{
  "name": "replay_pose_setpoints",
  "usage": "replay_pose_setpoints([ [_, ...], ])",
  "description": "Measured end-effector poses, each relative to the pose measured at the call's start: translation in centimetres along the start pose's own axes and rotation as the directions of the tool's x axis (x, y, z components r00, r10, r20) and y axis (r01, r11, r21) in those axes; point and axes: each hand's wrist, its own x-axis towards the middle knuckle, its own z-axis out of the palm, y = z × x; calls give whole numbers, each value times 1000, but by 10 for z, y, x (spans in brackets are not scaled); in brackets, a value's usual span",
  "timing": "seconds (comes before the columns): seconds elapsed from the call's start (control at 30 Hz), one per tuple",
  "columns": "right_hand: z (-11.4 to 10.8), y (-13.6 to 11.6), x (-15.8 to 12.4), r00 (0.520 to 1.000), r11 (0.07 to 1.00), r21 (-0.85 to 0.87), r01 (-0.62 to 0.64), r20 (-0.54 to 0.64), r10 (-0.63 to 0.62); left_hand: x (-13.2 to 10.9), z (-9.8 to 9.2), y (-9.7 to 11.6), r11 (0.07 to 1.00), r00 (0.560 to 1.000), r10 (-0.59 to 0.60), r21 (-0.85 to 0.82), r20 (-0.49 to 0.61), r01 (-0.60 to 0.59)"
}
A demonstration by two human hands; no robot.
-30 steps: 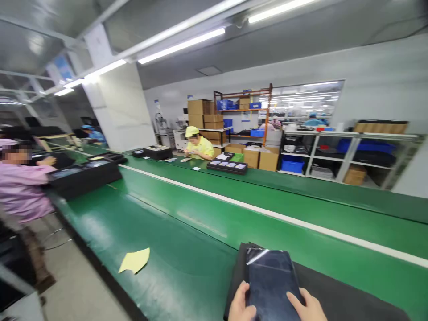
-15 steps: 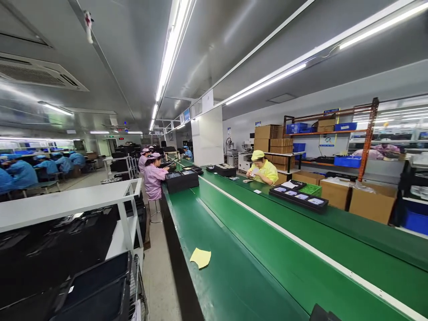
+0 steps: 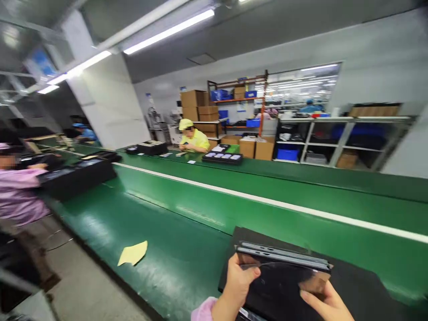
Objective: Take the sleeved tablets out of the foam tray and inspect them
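Two dark, glossy tablets (image 3: 277,281) are held together like a stack, their grey edges with small port openings facing up. My left hand (image 3: 236,281) grips their left side, with the thumb on the glossy face. At the right side, my right hand (image 3: 326,301) grips them with its thumb on the same face; its other fingers are mostly hidden. Behind and below the tablets is a flat black sheet or tray (image 3: 357,278) on the green bench. Something with a pale edge shows under the tablets, too hidden to name.
A torn yellow paper (image 3: 133,253) lies on the green bench (image 3: 174,254). A white-topped divider (image 3: 254,196) runs along it. Across it, a person in yellow (image 3: 197,140) sits near a black tray (image 3: 222,158). At left, a person in pink (image 3: 22,191) works beside black boxes (image 3: 80,174).
The view has swung right and down. Both my hands and the tablets have come into sight at the lower right, over the black sheet or tray.
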Motion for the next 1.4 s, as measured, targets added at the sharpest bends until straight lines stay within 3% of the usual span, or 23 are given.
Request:
replay_pose_setpoints([
  [0.13, 1, -30, 7, 971, 972, 24, 234, -65, -232, 5, 6, 5, 995, 985, -73, 85, 157, 60],
  [0.2, 3, -37, 9, 950, 951, 50, 306, -83, -302, 5, 8, 10, 985, 966, 28, 160, 256, -71],
  [0.27, 3, -39, 6, 946, 944, 77, 321, -78, -316, 5, 9, 17, 936, 913, 216, 194, 346, -295],
  [0.33, 2, -38, 1, 949, 945, 94, 314, -27, -313, 3, 9, 25, 884, 852, 327, 188, 408, -429],
  [0.43, -2, -37, -5, 951, 951, 92, 295, 70, -302, 1, 8, 33, 887, 810, 292, 173, 508, -428],
  [0.53, -5, -39, -8, 952, 951, 122, 283, 86, -294, 1, 7, 37, 866, 761, 277, 192, 587, -462],
  [0.7, -3, -42, -9, 966, 959, 163, 230, 82, -246, 2, 10, 45, 876, 756, 227, 211, 614, -435],
  [0.9, -3, -41, -12, 972, 961, 176, 212, 68, -226, 2, 14, 51, 896, 740, 266, 126, 618, -427],
  [1.13, -1, -39, -14, 975, 952, 245, 183, 79, -208, 3, 9, 47, 878, 751, 225, 205, 621, -432],
  [1.3, 4, -42, -14, 979, 951, 244, 188, 30, -201, 4, 7, 47, 859, 711, 279, 162, 646, -485],
  [1.4, 6, -46, -10, 974, 940, 280, 195, 61, -220, 7, 4, 47, 841, 695, 307, 156, 651, -518],
])
